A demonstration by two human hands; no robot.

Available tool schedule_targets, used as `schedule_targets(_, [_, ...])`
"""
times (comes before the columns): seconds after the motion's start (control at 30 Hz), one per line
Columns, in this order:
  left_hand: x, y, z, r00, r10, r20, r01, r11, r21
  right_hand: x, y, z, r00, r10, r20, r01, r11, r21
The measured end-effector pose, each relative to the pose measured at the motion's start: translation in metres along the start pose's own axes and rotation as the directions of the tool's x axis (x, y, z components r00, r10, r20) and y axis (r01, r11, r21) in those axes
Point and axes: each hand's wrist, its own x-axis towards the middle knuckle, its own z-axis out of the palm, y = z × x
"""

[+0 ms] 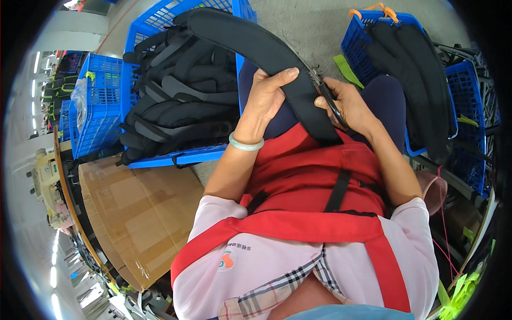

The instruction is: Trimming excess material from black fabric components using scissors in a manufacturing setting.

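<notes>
A long, curved, black padded strap [242, 38] lies slantwise over my lap, its far end reaching above the left crate. My left hand [268, 92] grips its near edge, thumb on top and the fingers hidden underneath. On the strap's other side, my right hand [349, 102] is closed around black-handled scissors [332, 104]. Their metal blades meet the strap's right edge, where thin threads stick out. How far apart the blades are is too small to tell. The strap's lower end rests against my red apron [298, 162].
At left, a blue crate [127, 90] is heaped with black and grey padded strips [184, 88]. Another blue crate [349, 45] at right holds long black padded pieces [421, 80]. A flattened cardboard box [144, 213] lies lower left, near a sewing machine [47, 178].
</notes>
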Motion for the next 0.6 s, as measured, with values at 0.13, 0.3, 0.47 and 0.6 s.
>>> schedule_targets(0.13, [0.002, -0.004, 0.006, 0.999, -0.03, 0.028, 0.03, 0.999, -0.014, 0.002, 0.018, -0.004, 0.977, -0.195, -0.083, 0.182, 0.973, -0.145])
schedule_targets(0.3, [0.001, -0.007, 0.007, 0.997, -0.059, 0.058, 0.057, 0.998, 0.031, -0.006, -0.004, -0.008, 0.999, -0.032, -0.036, 0.032, 0.999, -0.01])
schedule_targets(0.47, [0.002, -0.011, 0.016, 0.994, -0.077, 0.081, 0.073, 0.996, 0.051, -0.008, 0.008, -0.01, 0.971, -0.199, -0.129, 0.192, 0.979, -0.063])
schedule_targets(0.6, [0.002, -0.008, 0.018, 0.995, -0.057, 0.083, 0.052, 0.997, 0.059, -0.013, 0.008, -0.02, 0.966, -0.201, -0.162, 0.169, 0.967, -0.188])
